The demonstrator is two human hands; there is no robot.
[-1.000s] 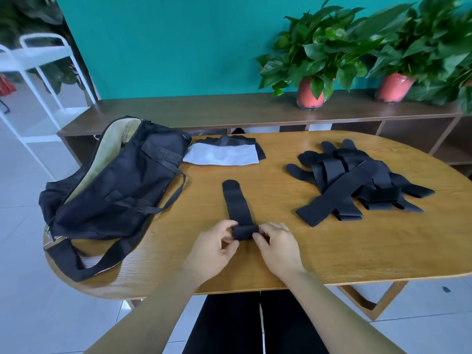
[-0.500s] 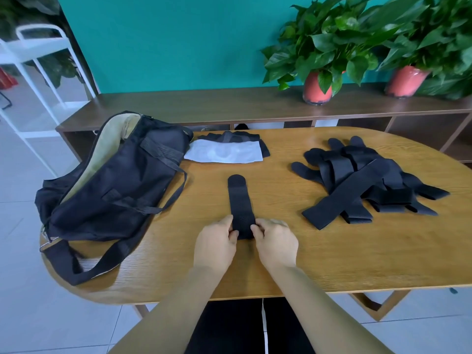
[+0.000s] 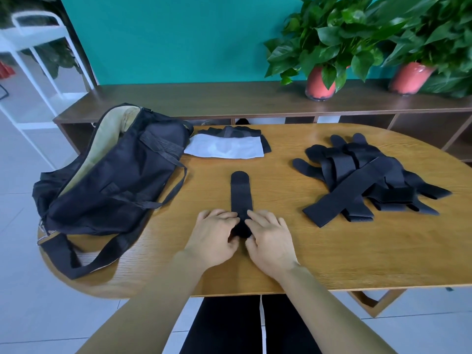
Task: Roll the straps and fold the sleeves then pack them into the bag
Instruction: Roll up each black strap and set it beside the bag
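Strap [image 3: 241, 192] is lying on the worktop [image 3: 319, 256], running toward 12 o'clock from its rolled end, which left hand [image 3: 214, 235] and right hand [image 3: 271, 240] fingers [image 3: 256, 217] are pinching.

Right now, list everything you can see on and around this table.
table: one, light wood, middle of view.
bag: one, black with tan lining, table's left end.
single strap: one, black, table centre, near end rolled.
strap pile: several, black, table's right.
folded white cloth: one, white, table's back, atop dark cloth.
dark cloth: one, black, beneath it.
sideboard: one, brown, behind table.
potted plants: two, green, red pots, on sideboard.
rack: one, white, far left.
left hand: one, fingers gripping strap's roll.
right hand: one, same roll.
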